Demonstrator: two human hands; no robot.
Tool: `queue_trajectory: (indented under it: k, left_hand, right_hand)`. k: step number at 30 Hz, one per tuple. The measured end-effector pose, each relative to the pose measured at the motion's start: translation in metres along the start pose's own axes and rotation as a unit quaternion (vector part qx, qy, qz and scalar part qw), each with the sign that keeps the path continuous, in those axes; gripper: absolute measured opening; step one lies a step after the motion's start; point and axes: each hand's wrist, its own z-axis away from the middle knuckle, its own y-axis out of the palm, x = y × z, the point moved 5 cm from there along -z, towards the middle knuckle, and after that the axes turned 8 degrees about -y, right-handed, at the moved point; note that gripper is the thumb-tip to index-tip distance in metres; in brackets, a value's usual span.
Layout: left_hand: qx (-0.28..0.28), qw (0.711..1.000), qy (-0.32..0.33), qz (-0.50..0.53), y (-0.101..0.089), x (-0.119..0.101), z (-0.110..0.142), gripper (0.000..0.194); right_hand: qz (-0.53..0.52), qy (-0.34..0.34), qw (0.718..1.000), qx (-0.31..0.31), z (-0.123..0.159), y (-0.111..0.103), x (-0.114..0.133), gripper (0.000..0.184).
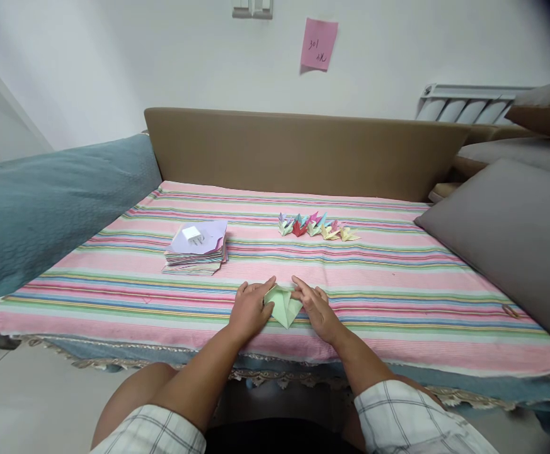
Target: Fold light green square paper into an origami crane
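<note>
A light green sheet of origami paper, folded to a point toward me, lies on the striped cloth between my hands. My left hand grips its left side, the thumb on top of the paper and the other fingers round the upper left edge. At the opposite side, my right hand has its bent fingers on the right corner; the index finger sticks out above the paper. Beyond them stand several small folded paper cranes in a cluster, in red, pink, blue, green and yellow.
Left of the cranes is a stack of paper sheets, topped by a white plug adapter. The striped cloth covers the sofa seat. Grey cushions lean at the right, a blue armrest at the left. A brown backrest stands behind.
</note>
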Motion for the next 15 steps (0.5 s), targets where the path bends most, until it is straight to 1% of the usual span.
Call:
queue_trajectory:
  k: [4,8,12,15]
  left_hand:
    - [-0.005,1.0,0.013,0.001,-0.001,-0.003,0.002,0.058]
    - [-0.001,1.0,0.024,-0.014,-0.001,-0.006,0.002,0.051]
    - [0.025,0.998,0.054,-0.028,0.0,-0.009,0.003,0.055]
    - [0.037,0.996,0.065,-0.037,0.001,-0.01,0.004,0.056]
  right_hand:
    - [-0.013,0.014,1.0,-0.013,0.0,0.0,-0.002,0.055]
    - [-0.035,0.021,0.998,-0.053,-0.001,0.0,-0.006,0.055]
    - [-0.056,0.013,0.993,-0.101,-0.002,-0.002,-0.01,0.055]
    - [-0.074,0.023,0.989,-0.123,-0.002,-0.003,-0.012,0.053]
